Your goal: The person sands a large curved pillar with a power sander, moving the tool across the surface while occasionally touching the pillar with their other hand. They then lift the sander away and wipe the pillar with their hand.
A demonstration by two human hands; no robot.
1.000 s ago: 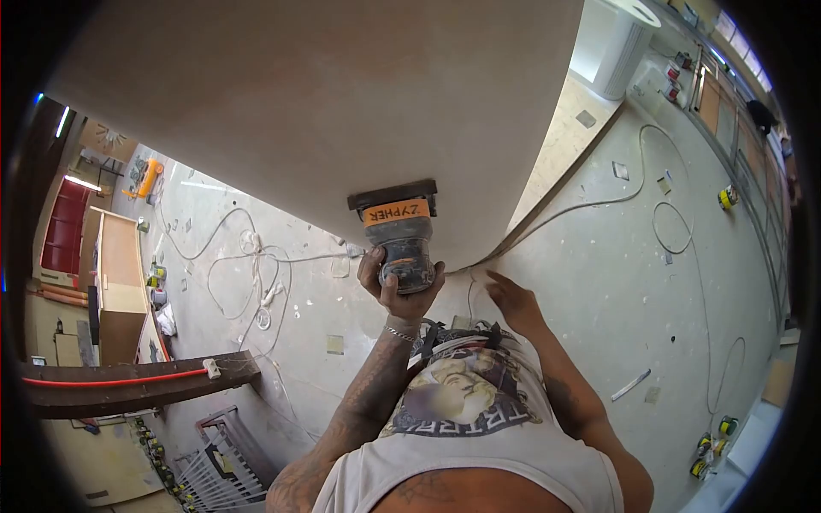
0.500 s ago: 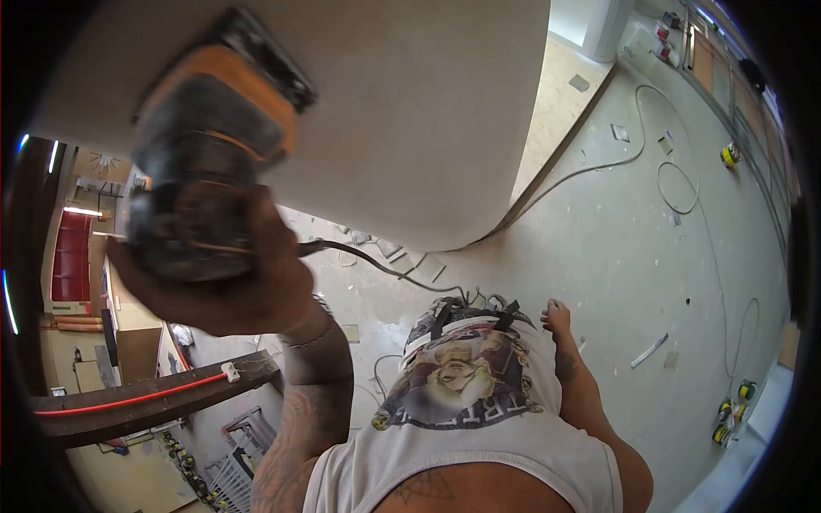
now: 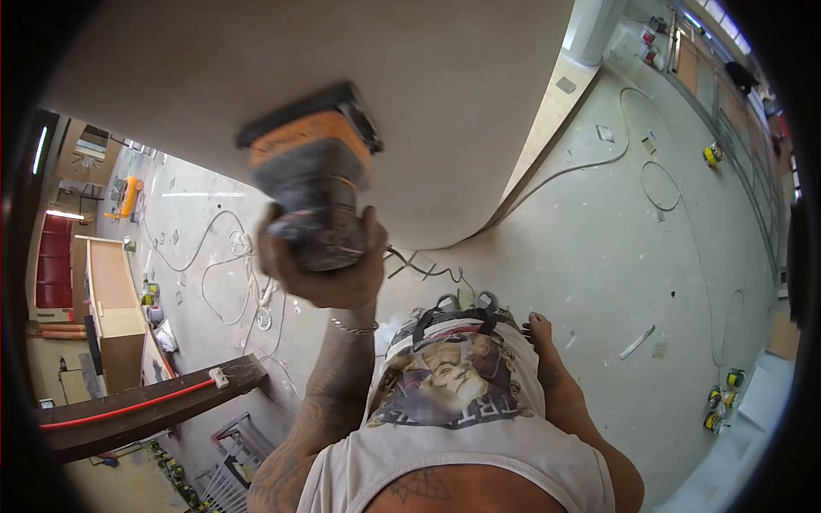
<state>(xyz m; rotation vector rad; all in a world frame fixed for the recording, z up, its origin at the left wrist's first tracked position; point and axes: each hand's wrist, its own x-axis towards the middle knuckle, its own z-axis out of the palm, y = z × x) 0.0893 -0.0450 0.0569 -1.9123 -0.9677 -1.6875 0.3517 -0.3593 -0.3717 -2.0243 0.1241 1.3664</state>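
Note:
My left hand [image 3: 329, 278] is wrapped round the dark body of an orange and black power sander [image 3: 308, 158], a little blurred. The sander's flat black pad lies against a large, smooth beige surface [image 3: 445, 111] with a rounded lower corner. A dark cord [image 3: 428, 272] runs from beside my left hand toward my waist. Low at my side, my right hand [image 3: 537, 330] hangs with loose fingers partly apart and nothing visible in it.
A dark beam [image 3: 154, 402] with a red cable crosses at lower left. Cords [image 3: 244, 282] lie looped on the grey floor, with another cord [image 3: 629, 128] at right. Yellow-black tools [image 3: 723, 398] sit at the right edge. A wooden cabinet [image 3: 115, 316] stands at left.
My left hand and the sander have moved right and somewhat down across the beige surface. The view has shifted, showing more floor at left. My right hand still hangs at my side.

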